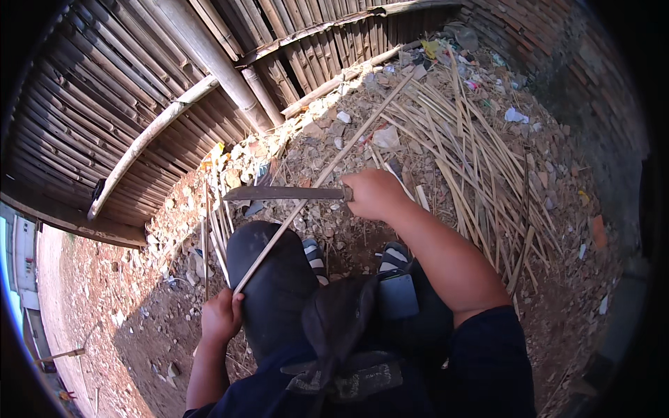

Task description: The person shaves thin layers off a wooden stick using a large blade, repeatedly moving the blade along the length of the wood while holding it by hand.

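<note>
Two bare hands share the work over the person's lap. Nearest, the left hand point(221, 313) pinches the lower end of a long, narrow, pale tan strip of split cane or bamboo point(268, 249), which runs up across the knee in black trousers point(261, 279) and slants away over the rubble. A steady, firm pinch seems wise, with the knee as a rest so the strip does not twist or spring; the thumb should stay well clear of the cutting line.

Farther out, the right hand point(373, 194) is closed around the handle of a long, flat, dark grey metal blade point(279, 193), held nearly level and crossing the strip beyond the knee. I cannot tell whether the edge bites or only passes by. Short, light strokes at a shallow angle, aimed away from the left hand and thigh, would likely be safest; a steep angle could dig in or snap so thin a piece.

Beyond, the strip's far end reaches toward a loose heap of pale, straight split strips point(453, 150) on stony ground point(317, 153); keeping that end free of the heap should prevent snagging.
</note>
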Demonstrator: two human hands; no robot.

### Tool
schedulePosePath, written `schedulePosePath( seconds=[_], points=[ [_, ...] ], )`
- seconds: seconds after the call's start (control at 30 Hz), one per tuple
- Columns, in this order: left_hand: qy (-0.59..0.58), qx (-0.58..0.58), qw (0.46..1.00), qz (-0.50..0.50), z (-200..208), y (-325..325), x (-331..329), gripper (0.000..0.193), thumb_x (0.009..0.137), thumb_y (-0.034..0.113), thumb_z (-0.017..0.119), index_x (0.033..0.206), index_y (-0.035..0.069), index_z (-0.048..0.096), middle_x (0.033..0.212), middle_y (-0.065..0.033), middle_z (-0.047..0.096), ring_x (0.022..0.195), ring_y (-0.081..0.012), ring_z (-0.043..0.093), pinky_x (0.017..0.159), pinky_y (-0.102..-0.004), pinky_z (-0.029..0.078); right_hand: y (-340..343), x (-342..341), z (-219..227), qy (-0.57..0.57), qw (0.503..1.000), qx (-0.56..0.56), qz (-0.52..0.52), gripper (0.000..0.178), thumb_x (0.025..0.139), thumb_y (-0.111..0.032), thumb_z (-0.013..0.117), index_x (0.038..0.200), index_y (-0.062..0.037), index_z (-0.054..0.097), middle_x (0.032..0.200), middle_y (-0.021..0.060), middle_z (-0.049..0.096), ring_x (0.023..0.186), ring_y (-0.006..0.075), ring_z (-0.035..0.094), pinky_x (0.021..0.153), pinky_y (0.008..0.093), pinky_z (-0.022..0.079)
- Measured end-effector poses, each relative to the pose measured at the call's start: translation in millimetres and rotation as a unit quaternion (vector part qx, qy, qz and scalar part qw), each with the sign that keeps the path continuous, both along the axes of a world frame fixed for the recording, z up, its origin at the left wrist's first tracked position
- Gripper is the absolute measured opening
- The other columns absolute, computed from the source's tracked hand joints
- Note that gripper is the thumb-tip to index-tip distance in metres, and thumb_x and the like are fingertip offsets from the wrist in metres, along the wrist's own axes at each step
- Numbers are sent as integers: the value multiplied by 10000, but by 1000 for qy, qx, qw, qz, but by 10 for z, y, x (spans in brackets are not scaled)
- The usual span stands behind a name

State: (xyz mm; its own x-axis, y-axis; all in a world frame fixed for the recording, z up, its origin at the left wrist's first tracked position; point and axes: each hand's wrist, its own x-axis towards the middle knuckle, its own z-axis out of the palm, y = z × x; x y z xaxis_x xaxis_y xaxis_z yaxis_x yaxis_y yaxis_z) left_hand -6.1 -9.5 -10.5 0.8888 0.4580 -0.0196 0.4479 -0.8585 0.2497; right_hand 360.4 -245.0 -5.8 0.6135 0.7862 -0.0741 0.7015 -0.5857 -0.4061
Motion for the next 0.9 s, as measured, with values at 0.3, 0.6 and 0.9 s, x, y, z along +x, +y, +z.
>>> schedulePosePath(
  seconds=[0.3,0.6,0.9],
  points=[
    [17,-36,999,6,74,5,24,360,1022,322,596,813,35,532,654,-255,605,644,-490,625,585,-578,480,39,53,-56,33,995,51,-76,245,781,-194,695,1008,-104,713,945,172,742,910,393,717,822,512,571],
    [34,-24,999,-5,140,42,147,372,1019,351,603,829,36,543,662,-247,614,655,-484,633,602,-577,491,-308,661,-257,69,962,67,-256,369,803,-221,706,1148,-88,711,974,201,742,945,400,713,863,493,568],
    [26,-63,998,-18,42,114,33,375,1031,343,581,827,33,529,654,-249,591,652,-499,606,596,-582,463,-12,-23,208,30,996,-78,-3,483,822,-289,772,1231,-41,706,1003,236,730,992,398,708,892,480,560]
  ],
)
